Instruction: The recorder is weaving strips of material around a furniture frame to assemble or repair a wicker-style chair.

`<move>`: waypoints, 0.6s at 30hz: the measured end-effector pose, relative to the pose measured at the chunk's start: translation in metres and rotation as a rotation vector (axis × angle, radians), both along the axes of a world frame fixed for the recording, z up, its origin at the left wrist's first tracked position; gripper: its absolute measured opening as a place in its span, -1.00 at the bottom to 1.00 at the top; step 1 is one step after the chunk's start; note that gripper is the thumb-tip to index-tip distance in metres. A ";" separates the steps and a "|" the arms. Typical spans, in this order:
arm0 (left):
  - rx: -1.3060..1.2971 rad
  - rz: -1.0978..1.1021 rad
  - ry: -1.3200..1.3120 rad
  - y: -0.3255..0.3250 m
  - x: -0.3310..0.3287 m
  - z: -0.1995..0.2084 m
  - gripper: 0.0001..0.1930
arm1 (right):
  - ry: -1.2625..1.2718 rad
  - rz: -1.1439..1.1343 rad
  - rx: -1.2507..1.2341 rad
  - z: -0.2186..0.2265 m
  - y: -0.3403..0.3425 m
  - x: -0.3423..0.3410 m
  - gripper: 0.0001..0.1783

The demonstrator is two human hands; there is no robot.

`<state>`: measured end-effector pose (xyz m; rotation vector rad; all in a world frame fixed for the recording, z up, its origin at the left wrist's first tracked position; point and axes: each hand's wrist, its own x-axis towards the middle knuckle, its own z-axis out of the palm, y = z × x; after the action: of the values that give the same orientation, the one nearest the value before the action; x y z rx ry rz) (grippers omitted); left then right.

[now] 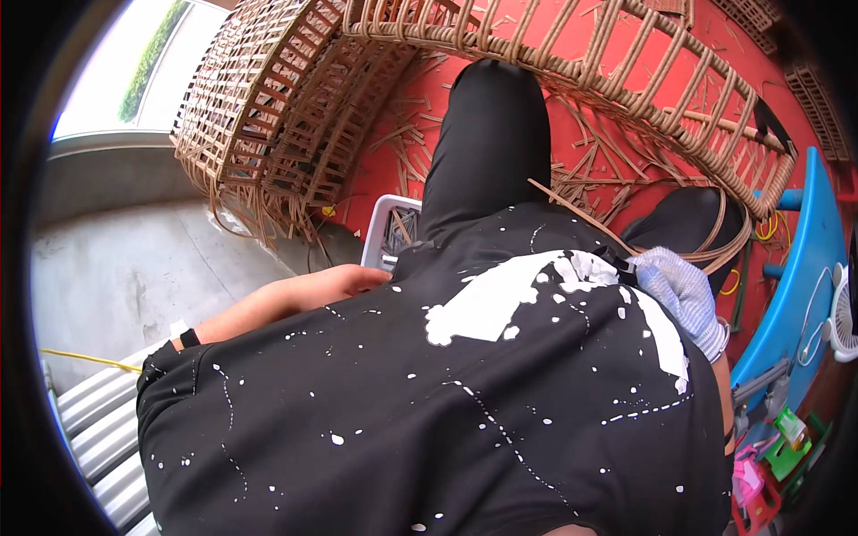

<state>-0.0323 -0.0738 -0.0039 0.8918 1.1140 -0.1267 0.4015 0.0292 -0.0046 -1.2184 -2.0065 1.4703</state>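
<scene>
My left hand (347, 280), bare, reaches beside a white plastic bin (377, 228) that holds grey pieces. Its fingers look stretched out, and the tips are partly hidden by my shirt. At the right, my right hand (677, 290) wears a pale knit glove and is closed around a small black tool (617, 261) whose kind I cannot make out. A brown rattan strip (576, 207) slants down to that tool. Past my knees stands a large woven rattan frame (626, 76), its tall latticed side (241, 107) at the left with loose strand ends hanging down.
Cut rattan scraps (594, 170) litter the red floor (500, 27). Coiled strands (728, 241) lie by my right knee. A blue plastic stool or table (809, 241) and a white fan (843, 313) stand at the right. Slatted white seating (103, 438) is at the lower left.
</scene>
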 end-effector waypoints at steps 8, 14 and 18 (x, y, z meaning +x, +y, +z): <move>-0.085 0.536 0.056 -0.007 0.015 0.001 -0.62 | -0.152 0.109 -0.054 0.007 0.003 -0.004 -0.70; 0.052 0.803 0.071 -0.007 0.023 -0.009 -0.52 | -0.150 0.057 -0.122 -0.003 0.001 0.003 -0.62; 0.206 0.560 0.215 -0.011 0.029 -0.001 -0.44 | -0.203 0.114 -0.143 0.001 0.005 0.001 -0.61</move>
<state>-0.0037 -0.0846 -0.0044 0.7257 1.5600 0.3678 0.4026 0.0340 -0.0032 -1.3823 -2.1652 1.6266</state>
